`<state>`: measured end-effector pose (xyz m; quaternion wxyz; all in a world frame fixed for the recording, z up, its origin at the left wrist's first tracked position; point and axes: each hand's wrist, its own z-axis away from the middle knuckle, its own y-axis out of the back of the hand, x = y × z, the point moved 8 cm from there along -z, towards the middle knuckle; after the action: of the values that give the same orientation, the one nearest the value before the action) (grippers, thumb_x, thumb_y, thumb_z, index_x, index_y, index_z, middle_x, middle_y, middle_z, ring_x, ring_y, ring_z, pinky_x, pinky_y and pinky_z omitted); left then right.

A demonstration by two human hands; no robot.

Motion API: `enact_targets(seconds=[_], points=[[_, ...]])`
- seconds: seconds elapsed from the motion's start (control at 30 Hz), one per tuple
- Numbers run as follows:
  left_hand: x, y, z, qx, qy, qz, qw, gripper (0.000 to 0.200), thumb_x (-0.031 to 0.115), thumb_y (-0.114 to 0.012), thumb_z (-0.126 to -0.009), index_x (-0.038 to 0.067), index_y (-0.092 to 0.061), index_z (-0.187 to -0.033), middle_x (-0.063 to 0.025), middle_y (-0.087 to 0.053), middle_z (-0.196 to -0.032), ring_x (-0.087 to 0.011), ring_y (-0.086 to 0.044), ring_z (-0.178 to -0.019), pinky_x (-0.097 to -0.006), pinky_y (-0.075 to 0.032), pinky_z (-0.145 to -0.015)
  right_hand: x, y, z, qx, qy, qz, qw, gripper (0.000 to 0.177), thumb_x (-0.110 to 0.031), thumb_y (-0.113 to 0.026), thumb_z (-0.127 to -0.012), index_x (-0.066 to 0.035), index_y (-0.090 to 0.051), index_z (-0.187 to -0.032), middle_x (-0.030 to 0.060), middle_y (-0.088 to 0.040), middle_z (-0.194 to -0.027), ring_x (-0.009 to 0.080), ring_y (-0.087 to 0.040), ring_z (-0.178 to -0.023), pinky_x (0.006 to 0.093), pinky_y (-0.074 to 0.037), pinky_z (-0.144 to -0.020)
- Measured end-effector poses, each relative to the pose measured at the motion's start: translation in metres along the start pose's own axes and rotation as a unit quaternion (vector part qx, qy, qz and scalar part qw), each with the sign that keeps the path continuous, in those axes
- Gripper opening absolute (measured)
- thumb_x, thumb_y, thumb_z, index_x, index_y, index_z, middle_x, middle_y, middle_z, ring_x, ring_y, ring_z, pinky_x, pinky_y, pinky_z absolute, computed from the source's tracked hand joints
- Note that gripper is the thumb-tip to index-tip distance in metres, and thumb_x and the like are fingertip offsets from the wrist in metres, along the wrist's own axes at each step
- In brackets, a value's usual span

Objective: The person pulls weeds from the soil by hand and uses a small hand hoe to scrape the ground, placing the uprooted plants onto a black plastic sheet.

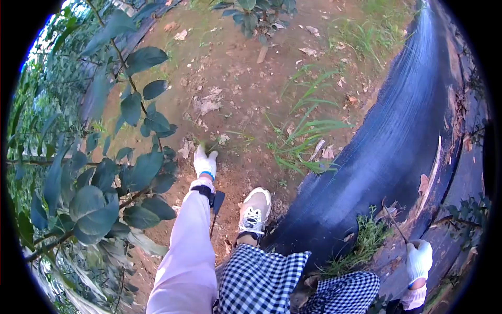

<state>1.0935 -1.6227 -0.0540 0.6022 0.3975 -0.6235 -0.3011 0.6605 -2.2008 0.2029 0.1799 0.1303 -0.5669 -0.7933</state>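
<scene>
My left hand, in a white glove, reaches down to the bare soil. Its thumb stands apart from the fingers, and a blurred bit of green shows at the fingertips. Low on the right, my right hand, also gloved in white, is closed around a thin dark rod that points up and left over the black ground sheet. The rod's far end lies near dry leaves and a clump of green weeds. A black strap circles my left forearm, with a dark flat piece beside it.
Leafy branches crowd the left side, close to my left arm. Tufts of grass and dry leaves dot the soil ahead. A small tree stands farther off. My shoe is beside the sheet's edge.
</scene>
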Motion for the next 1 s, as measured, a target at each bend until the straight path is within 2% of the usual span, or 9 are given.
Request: enact_targets(seconds=[0.13,0.27,0.33,0.47,0.57,0.67,0.87,0.9,1.0], points=[[0.008,-0.027,-0.027,-0.100,-0.091,-0.101,0.986,0.023,0.020,-0.070,-0.078,0.009,-0.068,-0.098,-0.0162,-0.065,-0.098,-0.0376,-0.061,-0.093,-0.0423,-0.049,-0.084,0.016,-0.008,-0.003,-0.034,-0.050,-0.014,0.998,0.021,-0.019,-0.067,-0.078,-0.002,-0.074,-0.087,0.0162,-0.071,-0.082,0.0305,-0.070,-0.076,0.0384,-0.052,-0.073],[-0.069,-0.009,-0.053,0.030,0.160,0.086,0.983,0.035,0.017,-0.069,-0.082,0.001,-0.064,-0.113,-0.0204,-0.068,-0.110,-0.0342,-0.064,-0.103,-0.0425,-0.048,-0.090,0.023,-0.011,-0.005,-0.037,-0.070,-0.018,0.997,0.021,-0.020,-0.067,-0.078,-0.003,-0.074,-0.087,0.0160,-0.071,-0.081,0.0306,-0.070,-0.077,0.0382,-0.052,-0.073],[-0.050,-0.002,-0.064,0.061,0.086,0.002,0.994,0.048,0.017,-0.071,-0.079,0.003,-0.060,-0.124,-0.0216,-0.069,-0.108,-0.0352,-0.065,-0.104,-0.0424,-0.048,-0.090,-0.001,-0.002,-0.002,-0.030,-0.048,0.011,0.998,0.022,-0.021,-0.066,-0.078,-0.002,-0.074,-0.087,0.0166,-0.071,-0.082,0.0312,-0.070,-0.077,0.0384,-0.053,-0.074],[0.007,-0.014,-0.080,-0.083,0.095,-0.025,0.992,0.053,0.023,-0.072,-0.077,0.011,-0.060,-0.127,-0.0241,-0.066,-0.112,-0.0393,-0.063,-0.104,-0.0455,-0.047,-0.092,0.009,-0.008,-0.008,-0.058,-0.084,0.010,0.995,0.024,-0.023,-0.066,-0.078,-0.002,-0.074,-0.089,0.0171,-0.071,-0.083,0.0323,-0.070,-0.079,0.0384,-0.053,-0.075],[-0.015,-0.036,-0.106,-0.053,-0.065,-0.109,0.991,0.039,0.026,-0.069,-0.082,0.009,-0.065,-0.117,-0.0201,-0.070,-0.097,-0.0370,-0.065,-0.095,-0.0455,-0.048,-0.088,0.022,-0.012,-0.006,-0.066,-0.109,0.004,0.992,0.025,-0.024,-0.067,-0.078,-0.003,-0.074,-0.089,0.0174,-0.071,-0.085,0.0326,-0.070,-0.081,0.0386,-0.053,-0.076],[-0.028,-0.034,-0.106,-0.084,0.020,-0.089,0.992,0.026,0.024,-0.066,-0.084,0.007,-0.070,-0.104,-0.0192,-0.070,-0.098,-0.0351,-0.066,-0.096,-0.0444,-0.048,-0.088,0.023,-0.014,-0.009,-0.068,-0.100,-0.002,0.993,0.025,-0.024,-0.067,-0.078,-0.002,-0.074,-0.089,0.0176,-0.071,-0.086,0.0326,-0.070,-0.082,0.0386,-0.052,-0.076],[0.016,-0.053,-0.035,-0.204,-0.108,0.156,0.960,0.023,0.017,-0.069,-0.080,0.009,-0.070,-0.102,-0.0148,-0.068,-0.100,-0.0312,-0.062,-0.103,-0.0399,-0.048,-0.092,0.008,-0.007,-0.008,-0.067,-0.090,0.016,0.994,0.025,-0.023,-0.066,-0.079,-0.002,-0.074,-0.089,0.0173,-0.071,-0.085,0.0324,-0.070,-0.081,0.0385,-0.052,-0.076],[0.062,-0.032,-0.018,-0.167,-0.146,-0.007,0.975,0.032,0.019,-0.071,-0.077,0.012,-0.068,-0.108,-0.0125,-0.066,-0.101,-0.0320,-0.059,-0.108,-0.0407,-0.048,-0.093,0.011,-0.009,-0.010,-0.071,-0.080,0.020,0.994,0.024,-0.022,-0.065,-0.079,-0.002,-0.074,-0.089,0.0171,-0.071,-0.085,0.0324,-0.069,-0.080,0.0383,-0.052,-0.076],[0.082,-0.062,-0.014,-0.216,-0.219,-0.148,0.940,0.033,0.022,-0.071,-0.079,0.012,-0.066,-0.110,-0.0146,-0.065,-0.099,-0.0367,-0.061,-0.102,-0.0432,-0.049,-0.088,0.003,-0.007,-0.008,-0.077,-0.088,0.014,0.993,0.024,-0.022,-0.065,-0.079,-0.002,-0.074,-0.089,0.0172,-0.071,-0.085,0.0322,-0.069,-0.080,0.0380,-0.052,-0.075]])
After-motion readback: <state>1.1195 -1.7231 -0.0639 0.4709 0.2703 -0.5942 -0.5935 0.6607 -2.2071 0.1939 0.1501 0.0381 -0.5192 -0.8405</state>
